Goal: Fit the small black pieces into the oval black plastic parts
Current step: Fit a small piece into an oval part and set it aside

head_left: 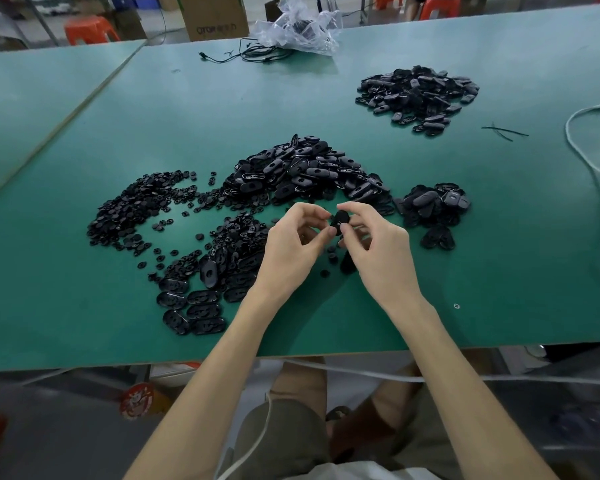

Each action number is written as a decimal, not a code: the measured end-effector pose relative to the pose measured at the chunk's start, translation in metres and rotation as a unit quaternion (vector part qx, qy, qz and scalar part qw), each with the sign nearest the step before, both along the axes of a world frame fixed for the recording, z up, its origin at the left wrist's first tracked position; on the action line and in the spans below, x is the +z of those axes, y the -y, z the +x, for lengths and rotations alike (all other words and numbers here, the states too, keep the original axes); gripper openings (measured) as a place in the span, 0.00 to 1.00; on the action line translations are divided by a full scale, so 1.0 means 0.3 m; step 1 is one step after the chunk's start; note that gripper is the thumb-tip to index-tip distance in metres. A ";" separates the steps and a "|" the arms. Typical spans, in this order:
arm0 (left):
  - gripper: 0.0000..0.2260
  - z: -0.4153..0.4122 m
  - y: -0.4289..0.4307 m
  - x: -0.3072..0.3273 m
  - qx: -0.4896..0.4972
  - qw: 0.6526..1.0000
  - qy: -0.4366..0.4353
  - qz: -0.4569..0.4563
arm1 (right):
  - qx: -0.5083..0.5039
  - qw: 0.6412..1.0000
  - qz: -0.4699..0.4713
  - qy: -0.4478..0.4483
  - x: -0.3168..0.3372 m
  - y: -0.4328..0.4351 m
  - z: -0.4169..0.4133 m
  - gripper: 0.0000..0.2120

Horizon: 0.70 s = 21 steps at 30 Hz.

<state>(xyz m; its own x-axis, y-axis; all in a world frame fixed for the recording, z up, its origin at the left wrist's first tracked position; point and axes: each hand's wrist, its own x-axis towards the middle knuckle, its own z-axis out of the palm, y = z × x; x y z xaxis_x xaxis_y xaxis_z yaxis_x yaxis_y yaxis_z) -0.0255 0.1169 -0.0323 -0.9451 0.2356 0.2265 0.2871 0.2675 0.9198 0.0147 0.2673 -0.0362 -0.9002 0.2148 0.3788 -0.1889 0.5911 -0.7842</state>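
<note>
Black plastic fills the gap between the fingertips. One oval part is held up off the table, pinched by the right hand between its curled forefinger and thumb. The left hand closes its own thumb and forefinger on the part's left edge. The other fingers of both hands curl loosely and seem to hold nothing.

Whether a small piece already sits under the left fingertips is hidden, too dark against the part to tell. I judge that the fitting step itself is in hand. The next move probably calls for pressing the piece squarely into the part's opening, with the right hand bracing against the push.

Further out, the loose small black pieces lie spread to the left. The main heap of oval parts lies just beyond the hands, with a smaller heap to the right. A far heap lies well apart on the green table.
</note>
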 end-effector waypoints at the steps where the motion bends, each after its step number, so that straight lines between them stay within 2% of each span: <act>1: 0.08 -0.001 0.000 -0.001 0.002 1.000 -0.001 -0.002 | 0.003 1.000 0.008 -0.001 0.002 0.001 0.002 0.14; 11: 0.07 -0.003 0.004 0.000 0.020 1.000 0.001 0.004 | 0.030 1.000 0.009 -0.001 0.009 0.009 0.009 0.15; 16: 0.06 0.003 0.003 0.007 0.035 0.999 -0.005 -0.005 | 0.045 0.998 -0.035 0.002 0.008 0.004 0.013 0.13; 21: 0.04 -0.004 0.004 0.003 0.047 0.997 -0.048 -0.027 | 0.055 0.996 -0.074 0.000 0.010 -0.001 0.013 0.11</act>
